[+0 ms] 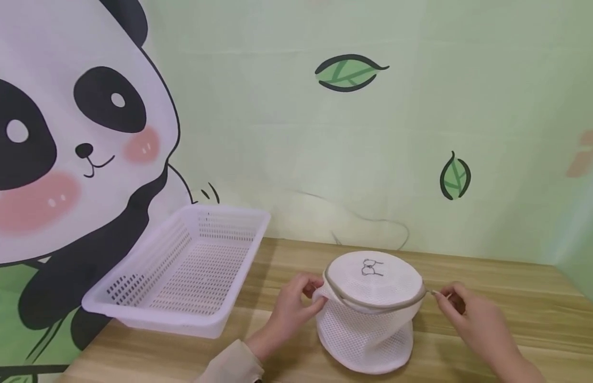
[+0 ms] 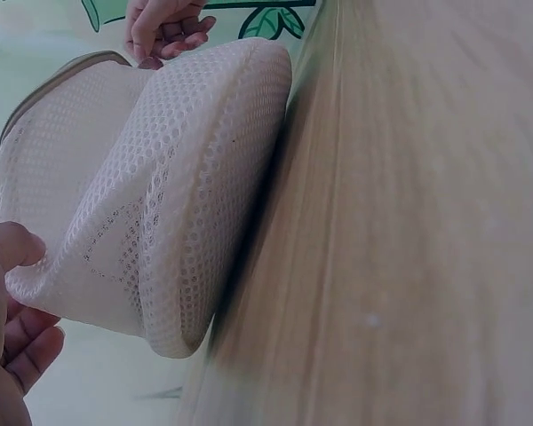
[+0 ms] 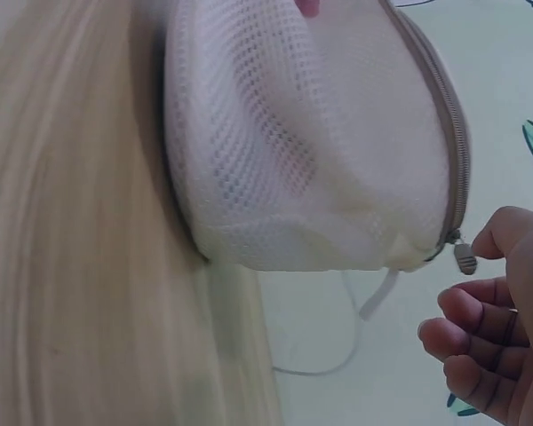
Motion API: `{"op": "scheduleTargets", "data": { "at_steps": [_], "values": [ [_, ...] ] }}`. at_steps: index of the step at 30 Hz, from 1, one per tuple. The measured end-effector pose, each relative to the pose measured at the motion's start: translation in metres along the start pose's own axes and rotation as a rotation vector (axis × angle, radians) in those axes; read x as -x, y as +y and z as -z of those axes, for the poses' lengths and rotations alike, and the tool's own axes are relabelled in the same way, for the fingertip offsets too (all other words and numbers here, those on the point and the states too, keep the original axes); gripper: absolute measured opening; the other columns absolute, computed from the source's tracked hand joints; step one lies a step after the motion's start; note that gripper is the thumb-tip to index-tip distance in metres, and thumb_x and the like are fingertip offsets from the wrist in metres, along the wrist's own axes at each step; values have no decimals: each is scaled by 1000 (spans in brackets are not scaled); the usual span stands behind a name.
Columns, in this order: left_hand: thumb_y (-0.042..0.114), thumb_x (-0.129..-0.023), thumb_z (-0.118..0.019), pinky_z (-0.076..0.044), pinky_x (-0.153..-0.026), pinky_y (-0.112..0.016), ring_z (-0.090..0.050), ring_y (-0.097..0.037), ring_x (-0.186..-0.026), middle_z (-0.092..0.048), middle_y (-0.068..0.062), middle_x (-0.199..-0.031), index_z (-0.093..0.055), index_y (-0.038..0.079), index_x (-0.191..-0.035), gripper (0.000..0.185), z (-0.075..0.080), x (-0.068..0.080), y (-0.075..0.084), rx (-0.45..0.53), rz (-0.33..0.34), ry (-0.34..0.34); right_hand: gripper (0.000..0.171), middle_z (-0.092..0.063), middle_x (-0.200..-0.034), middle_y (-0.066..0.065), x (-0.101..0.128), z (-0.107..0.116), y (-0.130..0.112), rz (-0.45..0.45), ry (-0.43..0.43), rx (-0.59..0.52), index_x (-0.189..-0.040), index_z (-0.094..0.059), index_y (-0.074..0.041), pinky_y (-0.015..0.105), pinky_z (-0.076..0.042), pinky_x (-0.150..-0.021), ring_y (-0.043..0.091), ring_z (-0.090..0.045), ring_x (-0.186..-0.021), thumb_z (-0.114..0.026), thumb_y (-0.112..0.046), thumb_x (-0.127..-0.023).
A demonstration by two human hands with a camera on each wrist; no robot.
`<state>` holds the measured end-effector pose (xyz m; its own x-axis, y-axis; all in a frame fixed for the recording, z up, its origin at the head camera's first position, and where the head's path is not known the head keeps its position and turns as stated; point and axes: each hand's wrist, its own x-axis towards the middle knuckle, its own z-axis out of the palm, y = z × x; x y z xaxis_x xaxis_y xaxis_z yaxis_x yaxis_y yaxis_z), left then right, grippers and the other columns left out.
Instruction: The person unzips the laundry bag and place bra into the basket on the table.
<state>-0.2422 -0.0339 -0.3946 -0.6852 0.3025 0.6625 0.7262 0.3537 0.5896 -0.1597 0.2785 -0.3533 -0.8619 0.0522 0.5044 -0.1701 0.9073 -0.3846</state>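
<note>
Bag (image 1: 370,315) between left fingers (image 1: 306,279) (pinching it), right fingers (image 1: 456,290).

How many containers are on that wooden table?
2: a white plastic basket at the left of the head view, and a white mesh bag to its right. Others could be hidden inside the bag.

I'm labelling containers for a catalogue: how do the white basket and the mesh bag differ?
The basket is rectangular; the mesh bag is round. The basket is open-topped, while the mesh bag has a top panel edged by a zipper. The left hand grips the mesh bag; neither hand touches the basket. Both are whitish and full of small holes.
</note>
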Motion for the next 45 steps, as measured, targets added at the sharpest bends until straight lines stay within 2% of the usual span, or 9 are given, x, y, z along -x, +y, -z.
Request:
{"op": "scheduleTargets", "data": {
  "at_steps": [7,14,18,23,30,33,38,41,45],
  "values": [
    [-2,-74,-75,-54,-70,-22,-61,-19,-76,-64,-11,-92,-61,1,-97,28,-2,0,-3,-1,-55,12,13,-65,-73,-4,-5,13,-2,-9,24,19,-92,-66,-8,20,-42,-54,-6,-47,-62,-62,-20,-90],
    [-2,-74,-75,-54,-71,-21,-61,-18,-77,-64,-10,-94,-60,1,-98,28,1,1,-1,5,-46,0,16,-64,-83,1,-3,16,-10,30,67,-12,-99,-64,-3,18,-48,-57,-11,-45,-69,-66,-14,-88],
    [-2,-74,-75,-54,-71,-21,-60,-18,-78,-63,-10,-94,-61,2,-97,27,0,0,-1,4,-43,-5,20,-66,-90,6,-3,18,-16,86,86,-48,-103,-64,-2,18,-50,-61,-10,-48,-76,-68,-12,-85],
    [-2,-75,-75,-54,-71,-20,-60,-17,-78,-63,-9,-94,-61,2,-98,27,-1,1,-3,1,-43,-11,28,-68,-100,9,-4,20,-26,158,80,-63,-107,-65,-3,22,-51,-66,-3,-54,-84,-72,-14,-83],
    [-1,-75,-75,-54,-71,-20,-60,-17,-78,-62,-9,-93,-60,3,-99,28,0,1,-2,-15,-60,-9,37,-69,-104,3,-6,18,-47,283,99,-40,-112,-64,-8,32,-54,-70,12,-60,-88,-76,-16,-79],
    [-1,-75,-75,-53,-71,-20,-60,-17,-78,-62,-9,-93,-60,3,-99,29,-1,1,-1,-26,-70,-15,39,-69,-106,3,-7,17,-53,304,86,-36,-113,-64,-9,37,-56,-73,18,-62,-91,-77,-17,-78],
    [-1,-75,-75,-53,-71,-20,-59,-16,-78,-61,-7,-93,-60,4,-99,29,-1,2,0,-34,-53,-26,42,-67,-110,2,-8,13,-62,341,41,-28,-114,-63,-13,46,-51,-83,23,-62,-101,-79,-20,-75],
    [-1,-75,-75,-53,-71,-20,-59,-16,-78,-61,-7,-93,-60,4,-99,29,-1,3,0,-35,-46,-30,43,-67,-111,1,-9,10,-68,384,30,-35,-113,-64,-13,45,-51,-84,23,-62,-104,-80,-20,-74],
    [0,-75,-75,-53,-71,-20,-59,-15,-78,-62,-7,-93,-59,4,-99,29,-1,2,1,-41,-50,-32,42,-64,-111,-2,-8,8,-74,399,1,-44,-112,-63,-15,36,-55,-77,20,-61,-102,-80,-21,-74]
  ]
}}
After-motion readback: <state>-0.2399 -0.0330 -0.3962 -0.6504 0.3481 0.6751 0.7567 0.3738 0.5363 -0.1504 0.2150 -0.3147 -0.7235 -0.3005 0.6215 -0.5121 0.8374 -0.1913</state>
